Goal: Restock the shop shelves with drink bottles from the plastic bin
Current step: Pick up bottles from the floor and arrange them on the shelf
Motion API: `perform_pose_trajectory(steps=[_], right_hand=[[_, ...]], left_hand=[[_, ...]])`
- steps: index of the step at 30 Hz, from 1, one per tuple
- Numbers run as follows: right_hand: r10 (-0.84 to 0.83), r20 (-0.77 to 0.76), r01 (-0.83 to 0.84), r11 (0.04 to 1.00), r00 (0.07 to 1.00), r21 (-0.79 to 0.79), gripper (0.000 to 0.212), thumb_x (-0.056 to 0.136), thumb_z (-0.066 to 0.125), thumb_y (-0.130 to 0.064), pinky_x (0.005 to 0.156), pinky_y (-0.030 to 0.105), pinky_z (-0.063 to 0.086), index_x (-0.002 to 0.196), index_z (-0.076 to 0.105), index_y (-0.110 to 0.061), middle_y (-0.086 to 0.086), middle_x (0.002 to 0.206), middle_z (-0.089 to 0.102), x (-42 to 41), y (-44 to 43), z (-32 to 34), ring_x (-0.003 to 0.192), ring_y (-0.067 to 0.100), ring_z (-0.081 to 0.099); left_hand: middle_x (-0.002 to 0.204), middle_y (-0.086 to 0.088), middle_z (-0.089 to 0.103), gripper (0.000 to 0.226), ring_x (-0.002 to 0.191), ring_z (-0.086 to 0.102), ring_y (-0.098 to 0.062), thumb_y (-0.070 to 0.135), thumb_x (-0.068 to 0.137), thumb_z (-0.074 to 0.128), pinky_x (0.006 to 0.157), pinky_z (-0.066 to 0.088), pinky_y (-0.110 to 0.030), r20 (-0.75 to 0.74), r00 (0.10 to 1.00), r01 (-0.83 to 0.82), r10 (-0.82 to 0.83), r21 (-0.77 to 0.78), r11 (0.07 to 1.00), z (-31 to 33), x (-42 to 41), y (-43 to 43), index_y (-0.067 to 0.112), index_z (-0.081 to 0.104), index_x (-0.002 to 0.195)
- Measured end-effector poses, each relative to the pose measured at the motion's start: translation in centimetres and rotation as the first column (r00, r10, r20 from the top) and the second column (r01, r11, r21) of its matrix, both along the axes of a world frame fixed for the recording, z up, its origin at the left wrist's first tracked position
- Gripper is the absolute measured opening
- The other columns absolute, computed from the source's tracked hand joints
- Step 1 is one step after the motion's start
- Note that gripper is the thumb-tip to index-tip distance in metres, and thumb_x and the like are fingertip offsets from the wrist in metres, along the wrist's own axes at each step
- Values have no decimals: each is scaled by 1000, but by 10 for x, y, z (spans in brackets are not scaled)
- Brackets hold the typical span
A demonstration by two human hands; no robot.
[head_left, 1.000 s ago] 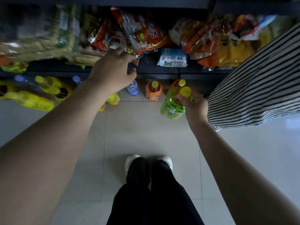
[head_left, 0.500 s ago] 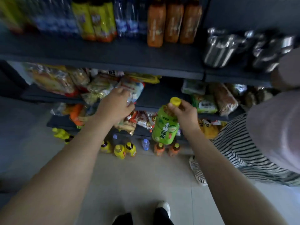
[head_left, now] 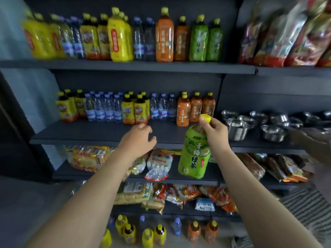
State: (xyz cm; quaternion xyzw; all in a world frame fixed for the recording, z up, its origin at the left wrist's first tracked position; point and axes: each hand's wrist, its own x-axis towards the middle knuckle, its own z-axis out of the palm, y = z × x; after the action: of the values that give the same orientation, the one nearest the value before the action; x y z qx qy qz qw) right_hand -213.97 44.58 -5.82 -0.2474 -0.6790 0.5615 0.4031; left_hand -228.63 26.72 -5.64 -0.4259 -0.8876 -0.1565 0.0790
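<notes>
While the right hand pinches the green tea bottle by its yellow cap, the bottle hangs nearly upright in front of the middle shelf, just below the orange bottles. The left hand, fingers loosely curled and empty, reaches over that shelf's front edge; both forearms extend forward.

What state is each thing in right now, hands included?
green tea bottle: capped, upright, held in the air, not shelved.
right hand: pinches the bottle's neck by the cap.
left hand: relaxed, holds nothing, at the middle shelf front edge.
floor bottles: upright, capped.
</notes>
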Motion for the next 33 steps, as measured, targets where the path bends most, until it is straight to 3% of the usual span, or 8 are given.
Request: perform_pose_trajectory(steps=[5,10,14,17,22,28,31,33], right_hand=[[-14,-41,16,999,999,49,18,89,61,-36,82,50,56,84,69,-22,13,89,72,-29,-19,47,87,33,68],[-19,-98,28,995,995,92,29,87,63,-42,81,52,55,81,69,-14,20,87,70,-57,-20,98,80,35,67],[-23,-152,38,995,988,96,36,85,63,-46,80,55,54,76,67,-12,15,75,64,-74,-3,136,71,29,62],[-20,-178,42,992,984,121,30,84,65,-46,81,51,56,75,68,-17,15,79,68,-82,16,159,78,35,67],[-18,-212,53,986,977,160,34,82,67,-45,73,41,55,74,68,-12,12,72,59,-92,67,191,68,23,58],[4,-242,42,982,970,183,36,82,69,-41,67,31,54,78,68,-5,10,72,63,-100,138,241,63,19,61],[17,-274,34,983,962,180,31,83,69,-39,57,21,54,73,66,-10,4,66,66,-101,167,266,55,14,62],[4,-290,48,984,957,173,30,81,70,-40,65,25,58,75,65,-11,5,71,68,-103,184,279,61,16,66]], left_hand=[[119,1,50,33,110,49,-18,36,94,42,76,41,-28,-102,995,-4,7,33,999,45,-33,-22,15,54,116],[124,-2,50,36,114,48,-20,37,93,43,90,45,-37,-138,990,-35,39,30,999,92,-60,-17,15,53,120],[122,-2,52,37,111,50,-20,39,92,45,91,45,-36,-146,989,-21,30,65,998,120,-76,3,14,54,119],[121,-2,52,36,110,50,-19,39,93,45,90,44,-34,-144,990,10,2,84,996,135,-86,30,15,54,118],[119,2,51,30,106,51,-17,40,93,46,82,41,-30,-144,987,102,-75,186,977,166,-98,94,18,56,112],[113,3,56,25,105,53,-16,37,90,53,86,44,-30,-111,975,218,-193,294,931,188,-118,186,19,60,106],[118,1,55,29,108,52,-16,36,90,54,89,41,-27,-143,962,262,-231,269,927,193,-125,233,19,59,112],[125,0,54,33,112,51,-17,37,91,52,90,39,-26,-136,958,279,-254,221,935,195,-128,259,19,57,118]])
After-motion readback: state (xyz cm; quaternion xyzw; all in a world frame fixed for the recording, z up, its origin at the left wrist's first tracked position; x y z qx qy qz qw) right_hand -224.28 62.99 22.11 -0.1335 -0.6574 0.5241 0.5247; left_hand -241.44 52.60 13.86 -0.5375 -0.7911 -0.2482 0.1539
